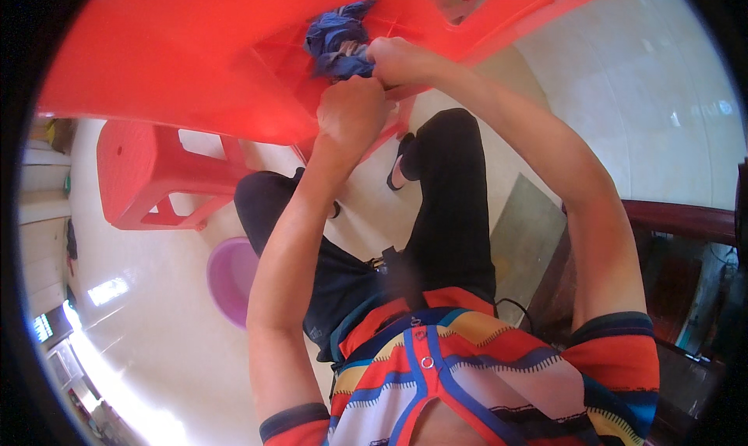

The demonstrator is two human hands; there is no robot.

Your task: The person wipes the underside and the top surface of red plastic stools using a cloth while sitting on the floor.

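Observation:
A bunched blue cloth (336,37) lies against the ribbed part of a large red plastic piece of furniture (175,66), which fills the top of the view. My right hand (397,60) is closed in a fist on the near right side of the cloth. Just below it and to the left, my left hand (355,106) is also closed, its knuckles at the cloth's lower end. Both sets of fingertips are largely hidden. The cloth looks twisted and folded between and beyond the fists.
To the left stands a red plastic stool (125,171), with a purple basin (225,285) on the pale floor below it. My knees are spread beneath my arms. On the right are a grey panel (526,235), dark wooden furniture (678,215) and a white wall (631,95).

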